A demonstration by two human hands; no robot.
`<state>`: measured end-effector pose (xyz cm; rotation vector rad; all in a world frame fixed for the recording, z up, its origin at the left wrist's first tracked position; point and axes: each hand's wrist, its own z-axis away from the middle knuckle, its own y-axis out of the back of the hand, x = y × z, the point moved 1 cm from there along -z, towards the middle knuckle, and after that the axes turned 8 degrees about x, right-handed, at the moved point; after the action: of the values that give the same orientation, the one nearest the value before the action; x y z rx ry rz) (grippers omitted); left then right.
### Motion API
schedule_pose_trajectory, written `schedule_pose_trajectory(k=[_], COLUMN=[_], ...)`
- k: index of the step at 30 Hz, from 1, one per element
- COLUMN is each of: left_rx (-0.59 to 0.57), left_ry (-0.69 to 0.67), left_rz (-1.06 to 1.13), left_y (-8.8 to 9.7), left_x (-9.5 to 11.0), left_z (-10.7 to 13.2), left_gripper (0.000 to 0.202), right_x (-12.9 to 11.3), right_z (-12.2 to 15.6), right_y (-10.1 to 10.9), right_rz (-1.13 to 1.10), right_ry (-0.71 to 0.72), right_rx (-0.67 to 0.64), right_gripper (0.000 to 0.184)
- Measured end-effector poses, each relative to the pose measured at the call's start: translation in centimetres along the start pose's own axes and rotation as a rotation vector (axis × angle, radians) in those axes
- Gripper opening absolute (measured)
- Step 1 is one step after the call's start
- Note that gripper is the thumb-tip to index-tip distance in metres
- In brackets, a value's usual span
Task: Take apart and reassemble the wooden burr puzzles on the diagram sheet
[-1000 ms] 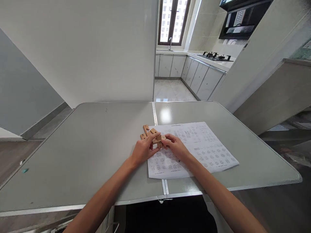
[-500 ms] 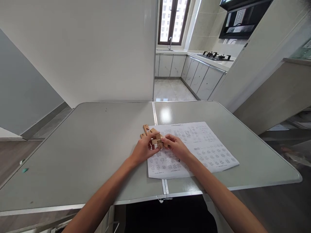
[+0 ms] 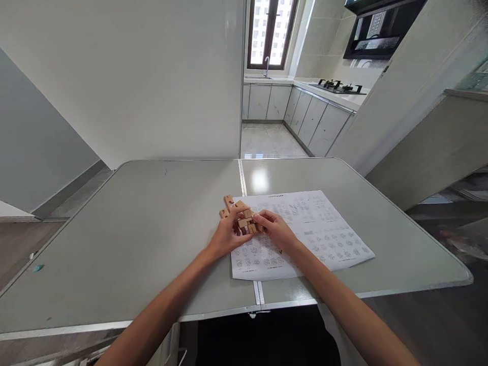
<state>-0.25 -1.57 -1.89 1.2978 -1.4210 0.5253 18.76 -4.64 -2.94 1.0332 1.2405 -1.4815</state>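
Notched wooden puzzle pieces (image 3: 247,222), partly fitted together, sit between my two hands over the left part of a printed sheet (image 3: 320,229). My left hand (image 3: 225,234) is closed round the left side of the cluster, thumb below and fingers above. With fingertips pinched, my right hand (image 3: 275,226) grips its right side. Loose wooden pieces (image 3: 228,202) lie just beyond my left fingers, at the sheet's edge. Rows of small line diagrams cover the sheet. My fingers hide part of the cluster, so how its pieces interlock is unclear.
The grey-green folding table (image 3: 152,229) has a metal seam (image 3: 242,178) down its middle. A small teal bit (image 3: 38,268) lies near its left edge. Beyond stand a white wall (image 3: 152,76) and a kitchen counter (image 3: 305,89) with a gas hob (image 3: 339,87).
The wooden cluster has turned slightly between my fingers, and its blocks show at a different angle. Both hands stay in nearly the same place.
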Motion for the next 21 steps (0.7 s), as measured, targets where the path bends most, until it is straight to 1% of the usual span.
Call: schedule_pose_trajectory(k=[4, 7, 9, 11, 14, 17, 21], left_rx=[-0.039, -0.059, -0.071, -0.086, -0.080, -0.056, -0.039], left_ry=[-0.031, -0.043, -0.040, -0.024, 0.007, 0.040, 0.095], left_rz=[-0.062, -0.065, -0.033, 0.025, 0.123, 0.192, 0.229], left_y=[0.24, 0.44, 0.47, 0.39, 0.16, -0.10, -0.38], left_x=[0.28, 0.50, 0.60, 0.63, 0.56, 0.36, 0.00], left_z=[-0.02, -0.02, -0.03, -0.07, -0.22, -0.37, -0.47], left_gripper=[0.067, 0.068, 0.063, 0.052, 0.041, 0.040, 0.044], right_x=[-0.17, -0.14, -0.13, -0.15, -0.23, -0.30, -0.34], right_z=[0.01, -0.06, -0.10, -0.11, -0.09, -0.10, -0.14], right_y=[0.02, 0.07, 0.08, 0.07, 0.02, -0.04, -0.10], right_rz=[-0.018, -0.048, -0.066, -0.071, -0.064, -0.056, -0.041], right_ry=[-0.013, -0.037, -0.039, -0.034, -0.029, -0.023, -0.034], right_rx=[0.006, 0.011, 0.007, 0.000, -0.010, -0.020, -0.033], right_gripper=[0.039, 0.041, 0.041, 0.042, 0.043, 0.042, 0.041])
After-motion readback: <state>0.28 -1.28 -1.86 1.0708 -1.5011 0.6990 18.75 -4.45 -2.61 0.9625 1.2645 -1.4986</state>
